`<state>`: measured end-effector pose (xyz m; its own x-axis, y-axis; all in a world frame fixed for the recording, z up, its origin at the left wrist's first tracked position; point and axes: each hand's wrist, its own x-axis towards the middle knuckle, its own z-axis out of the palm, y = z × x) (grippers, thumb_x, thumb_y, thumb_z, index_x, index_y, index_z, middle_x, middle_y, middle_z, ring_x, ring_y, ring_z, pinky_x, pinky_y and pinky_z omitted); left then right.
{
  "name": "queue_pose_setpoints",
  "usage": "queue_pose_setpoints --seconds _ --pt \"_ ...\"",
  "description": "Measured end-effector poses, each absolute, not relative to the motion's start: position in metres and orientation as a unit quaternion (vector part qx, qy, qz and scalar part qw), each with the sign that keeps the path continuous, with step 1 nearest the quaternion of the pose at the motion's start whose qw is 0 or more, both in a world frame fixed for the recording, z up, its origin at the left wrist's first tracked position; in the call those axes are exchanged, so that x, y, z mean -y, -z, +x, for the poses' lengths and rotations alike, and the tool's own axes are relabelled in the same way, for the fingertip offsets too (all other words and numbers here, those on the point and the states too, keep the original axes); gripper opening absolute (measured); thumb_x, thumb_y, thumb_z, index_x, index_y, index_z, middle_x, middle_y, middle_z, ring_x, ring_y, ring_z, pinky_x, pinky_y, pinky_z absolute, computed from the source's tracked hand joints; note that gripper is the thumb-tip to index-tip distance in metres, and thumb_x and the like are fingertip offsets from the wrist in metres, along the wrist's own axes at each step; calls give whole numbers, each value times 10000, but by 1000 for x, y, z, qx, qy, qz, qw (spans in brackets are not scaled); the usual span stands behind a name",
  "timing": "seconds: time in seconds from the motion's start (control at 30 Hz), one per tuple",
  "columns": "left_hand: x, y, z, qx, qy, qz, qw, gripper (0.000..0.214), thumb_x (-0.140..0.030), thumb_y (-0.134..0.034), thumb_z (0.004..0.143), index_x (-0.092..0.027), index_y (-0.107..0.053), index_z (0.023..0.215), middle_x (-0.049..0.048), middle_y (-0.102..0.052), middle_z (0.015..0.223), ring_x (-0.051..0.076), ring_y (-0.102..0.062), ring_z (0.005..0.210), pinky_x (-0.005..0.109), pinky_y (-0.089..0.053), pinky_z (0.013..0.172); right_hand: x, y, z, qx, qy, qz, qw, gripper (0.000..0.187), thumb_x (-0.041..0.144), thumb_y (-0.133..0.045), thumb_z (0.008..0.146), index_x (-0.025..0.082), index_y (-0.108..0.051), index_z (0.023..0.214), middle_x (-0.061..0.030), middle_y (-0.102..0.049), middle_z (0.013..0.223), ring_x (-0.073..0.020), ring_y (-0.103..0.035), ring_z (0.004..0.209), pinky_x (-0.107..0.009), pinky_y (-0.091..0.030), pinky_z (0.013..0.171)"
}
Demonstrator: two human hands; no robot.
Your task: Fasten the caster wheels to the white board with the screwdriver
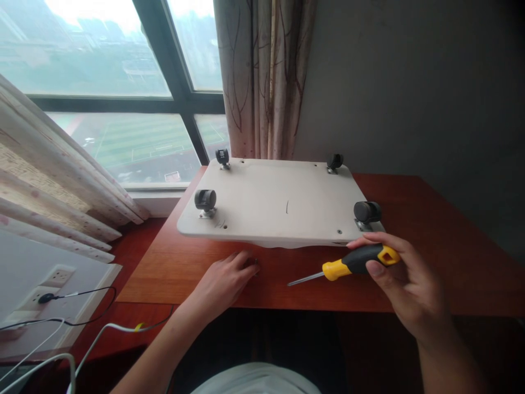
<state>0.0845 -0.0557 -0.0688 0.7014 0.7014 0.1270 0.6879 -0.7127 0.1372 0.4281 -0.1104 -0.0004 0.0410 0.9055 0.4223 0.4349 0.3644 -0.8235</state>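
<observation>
Your right hand [404,282] grips a yellow-and-black screwdriver [363,260], its shaft pointing left | your left hand [227,276], fingers curled, is near the front edge of the white board [262,200]; I cannot tell whether it holds anything | that board lies on your counter [164,276], four casters [205,200] facing up

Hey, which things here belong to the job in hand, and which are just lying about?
In the job, it seems:
screwdriver, held in the right hand
white panel
four casters on top of it
wooden table underneath

Just around:
curtains
wall sockets
black plug
white cable
</observation>
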Motion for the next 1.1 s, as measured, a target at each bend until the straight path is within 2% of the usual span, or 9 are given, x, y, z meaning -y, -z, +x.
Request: queue_pose_setpoints --seconds 0.2,0.27,0.37,0.5,0.67,1.1 --pt "53 69 95 -368 -71 926 45 190 -205 -488 1027 -209 -673 1067 92 -651 1185 237 -666 946 314 -515 707 113 -1 419 623 -242 -528 524 283 332 -645 956 288 -644 1236 -35 -737 1110 -196 -679 1071 -288 -546 953" --pt "55 71 99 -374 -82 922 61 181 -223 -475 1037 -192 -653 1051 87 -672 1119 233 -670 910 311 -506 686 113 0 418 615 -242 -527 535 278 337 -644 954 283 -649 1227 -39 -737 1104 -202 -683 1061 -297 -553 940" --pt "61 75 104 -384 -134 905 124 152 -216 -480 1035 -181 -628 1029 60 -687 972 205 -667 834 294 -503 689 111 4 420 627 -228 -504 549 298 324 -657 941 279 -649 1235 -49 -746 1099 -222 -696 1052 -316 -574 894" --pt "74 78 111 -372 -258 859 240 136 -180 -525 1017 -195 -634 1098 49 -699 995 159 -672 867 244 -515 766 111 5 420 613 -210 -487 585 299 289 -645 945 285 -643 1244 -55 -744 1094 -235 -700 1045 -346 -582 883" --pt "87 77 119 -378 -351 787 338 133 -147 -566 987 -197 -674 1047 47 -705 950 125 -654 772 196 -492 661 113 3 414 597 -219 -476 608 288 283 -643 948 285 -648 1236 -62 -735 1082 -239 -697 1036 -359 -583 874" --pt "96 79 129 -435 -404 728 343 70 -168 -630 935 -183 -694 956 38 -682 839 124 -596 669 206 -452 570 118 -3 403 580 -240 -495 601 261 305 -642 949 294 -640 1211 -65 -713 1111 -263 -686 1072 -400 -590 885"
